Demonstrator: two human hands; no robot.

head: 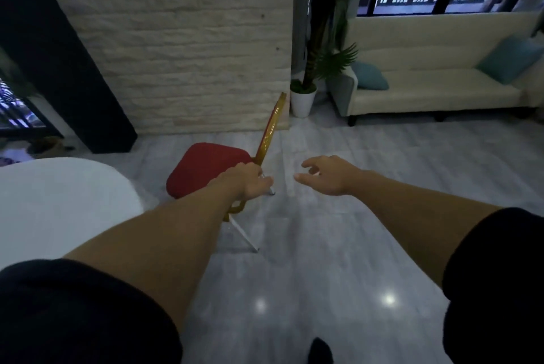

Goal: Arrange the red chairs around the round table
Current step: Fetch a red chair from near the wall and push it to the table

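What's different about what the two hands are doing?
The left hand is closed around the gold back frame of the red chair, while the right hand holds nothing. The left hand's fingers are curled shut on the frame; the right hand's fingers are spread open in the air above the floor. The left hand sits nearer the round white table; the right is farther from it. Both arms are stretched forward, with dark sleeves.

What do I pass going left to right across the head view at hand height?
round table → red chair → left hand, gripping the chair's gold back frame → right hand, open over bare floor.
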